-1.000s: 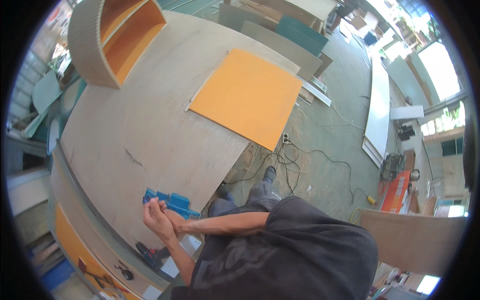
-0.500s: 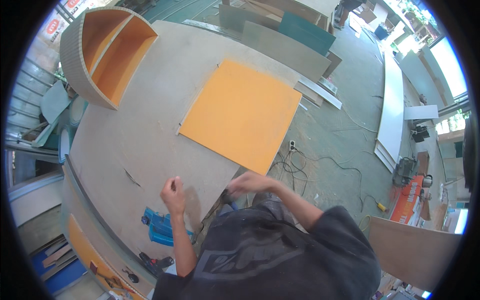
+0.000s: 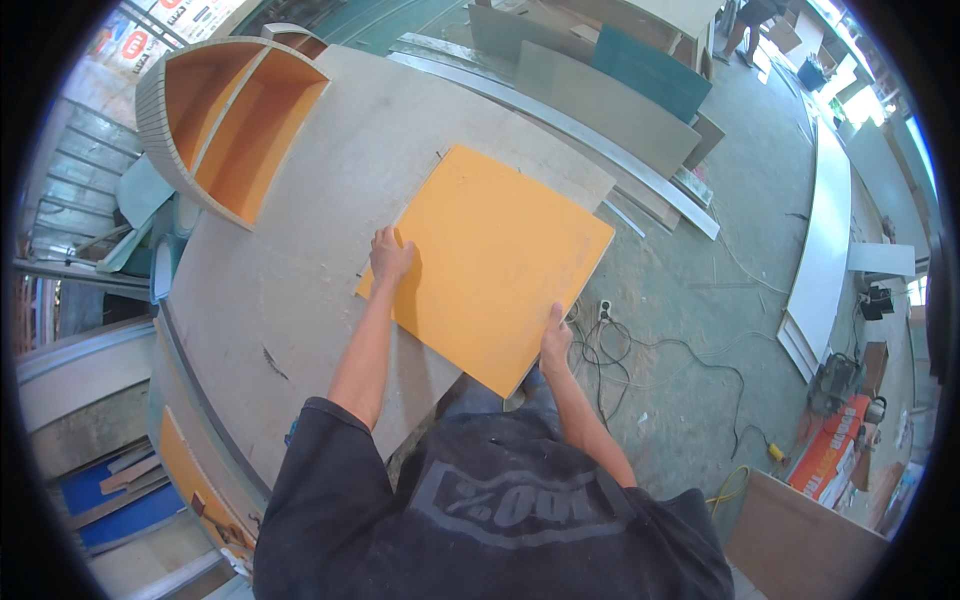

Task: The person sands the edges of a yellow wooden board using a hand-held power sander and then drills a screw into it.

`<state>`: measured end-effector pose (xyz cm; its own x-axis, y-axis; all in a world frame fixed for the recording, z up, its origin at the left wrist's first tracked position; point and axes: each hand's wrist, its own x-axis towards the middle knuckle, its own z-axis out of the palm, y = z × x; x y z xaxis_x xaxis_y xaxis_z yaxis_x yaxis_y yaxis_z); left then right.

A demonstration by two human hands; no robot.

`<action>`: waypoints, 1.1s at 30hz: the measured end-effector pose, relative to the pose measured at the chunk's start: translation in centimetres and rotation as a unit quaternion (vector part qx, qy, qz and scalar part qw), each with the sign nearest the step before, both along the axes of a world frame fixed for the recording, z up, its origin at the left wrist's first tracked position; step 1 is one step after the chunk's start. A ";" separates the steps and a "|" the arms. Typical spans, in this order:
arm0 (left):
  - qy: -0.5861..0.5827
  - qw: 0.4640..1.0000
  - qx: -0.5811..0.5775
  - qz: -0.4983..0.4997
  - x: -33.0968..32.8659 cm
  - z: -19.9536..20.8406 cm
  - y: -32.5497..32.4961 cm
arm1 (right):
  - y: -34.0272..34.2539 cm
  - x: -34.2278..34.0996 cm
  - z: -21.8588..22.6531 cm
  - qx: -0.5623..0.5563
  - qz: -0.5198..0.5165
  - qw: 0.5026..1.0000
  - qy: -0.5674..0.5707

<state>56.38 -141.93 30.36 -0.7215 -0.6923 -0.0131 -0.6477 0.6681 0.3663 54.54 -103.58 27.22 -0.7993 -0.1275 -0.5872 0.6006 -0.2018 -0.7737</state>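
Note:
A square orange panel (image 3: 500, 260) lies across the worktable's right side, with its near corner reaching over my legs. My left hand (image 3: 391, 256) is at its left edge, thumb on the orange face and fingers around the edge. On the near right edge my right hand (image 3: 556, 343) grips the panel, thumb on top, its other fingers hidden underneath. A small orange corner (image 3: 372, 285) shows below the panel by my left wrist; I cannot tell whether it belongs to a second sheet.
On the table's (image 3: 300, 230) far left stands a curved cabinet (image 3: 247, 140) with an orange inside. Boards (image 3: 600, 105) lean beyond the table. Cables and a socket (image 3: 604, 312) are on the floor at right, near a long white board (image 3: 818, 250). Another person (image 3: 748, 25) stands far back.
Both hands have gone from empty air near my body to the panel's edges. The panel has shifted toward me and turned slightly. My left arm now hides the blue tool on the table.

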 end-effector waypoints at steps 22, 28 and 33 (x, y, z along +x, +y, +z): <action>0.340 0.896 0.175 -0.226 0.2 16.1 24.2 | 32.3 8.2 9.9 0.657 -0.089 0.638 0.391; 0.120 0.830 0.463 -0.287 -1.1 4.3 37.7 | 35.2 12.8 34.6 0.520 -0.291 0.710 0.376; 0.015 0.807 0.520 -0.279 1.3 4.5 39.7 | 27.8 8.1 42.4 0.796 -0.056 0.453 0.398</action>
<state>57.66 -102.20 34.91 -0.9285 0.1145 -0.3532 -0.3313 0.1745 0.9273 62.62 -75.73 69.58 -0.7878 0.0175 0.6157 0.0572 0.9974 0.0449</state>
